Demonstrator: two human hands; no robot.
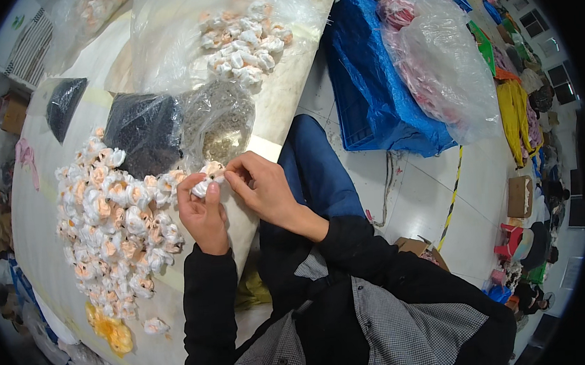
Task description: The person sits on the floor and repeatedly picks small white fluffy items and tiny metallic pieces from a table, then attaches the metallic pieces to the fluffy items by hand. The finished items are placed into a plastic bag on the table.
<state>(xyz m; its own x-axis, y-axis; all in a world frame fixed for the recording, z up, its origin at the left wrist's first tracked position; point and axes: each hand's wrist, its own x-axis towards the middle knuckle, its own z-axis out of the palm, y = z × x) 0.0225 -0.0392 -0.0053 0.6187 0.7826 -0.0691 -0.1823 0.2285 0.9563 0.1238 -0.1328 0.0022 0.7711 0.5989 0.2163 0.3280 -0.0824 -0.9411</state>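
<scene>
My left hand (204,219) pinches a small white and peach plush piece (209,177) with a dark dot on it between thumb and fingers. My right hand (264,190) is at the right side of this piece, its thumb and fingertips pressed together. Whatever the right fingertips hold is too small to make out. Left of my hands spreads a big pile of similar white and peach plush pieces (115,222). Just beyond my hands lie a clear bag of small black parts (143,133) and a clear bag of small greyish parts (219,120).
More plush pieces (242,43) lie by clear plastic at the table's far end. A yellow plush item (110,329) rests on the near left of the table (38,227). Right of my legs stands a blue crate (361,103) with blue sheeting and bagged pink material.
</scene>
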